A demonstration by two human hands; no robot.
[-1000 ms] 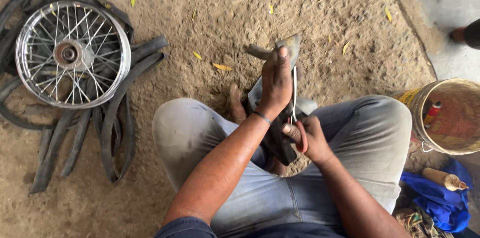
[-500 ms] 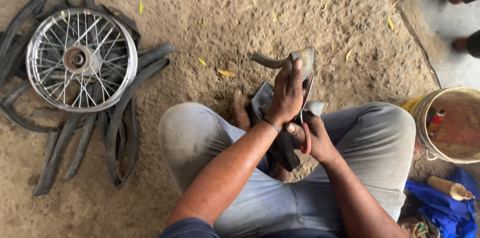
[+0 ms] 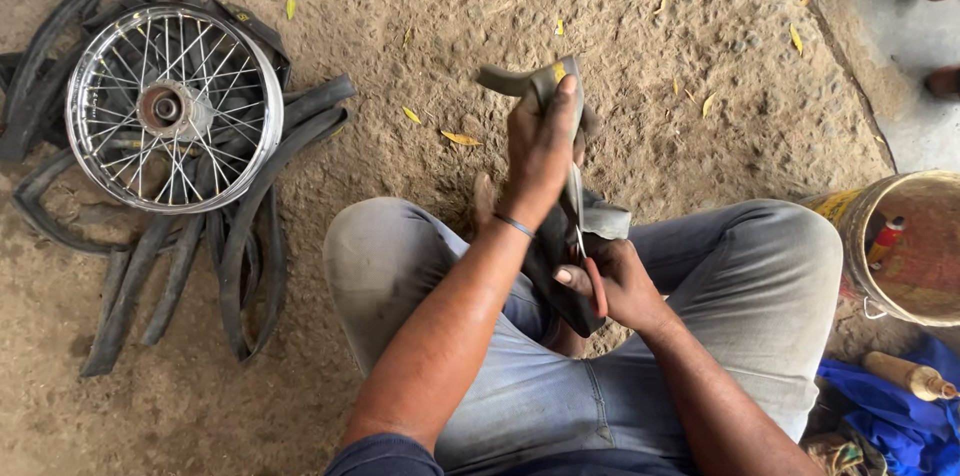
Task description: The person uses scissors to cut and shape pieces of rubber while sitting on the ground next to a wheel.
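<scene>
A strip of black rubber inner tube (image 3: 560, 236) stands nearly upright between the knees of a person sitting cross-legged on sandy ground (image 3: 600, 16). Its top end folds over and points left, with a small yellow mark on it, and its lower part drops into the lap, where it widens into a dark flap.

The left hand (image 3: 540, 151) is clenched around the upper end of the tube, thumb up along the rubber and fingers wrapped behind it. A thin bangle sits on that wrist. The right hand (image 3: 615, 281) is lower, closed around something slim with a reddish edge that lies against the tube (it looks like a blade or scissors, but too little shows to tell which). A narrow metal edge runs up from this hand along the tube's right side.

The person wears grey trousers (image 3: 740, 266), and a bare foot (image 3: 484, 198) shows just left of the left wrist.

To the left, well apart from the hands, a silver spoked wheel rim (image 3: 173, 108) lies flat on a heap of long black rubber strips (image 3: 240, 246) that fan out around and below it. Small yellow leaves (image 3: 460, 138) lie scattered on the sand.

At the right edge stands a worn yellowish bucket (image 3: 850, 211) with a red-tipped tool inside it. Below the bucket lies a crumpled blue cloth (image 3: 890, 426), with a wooden handle (image 3: 900, 374) resting on it. At the top right corner, on a paler concrete floor (image 3: 890, 46), part of another person's foot shows.
</scene>
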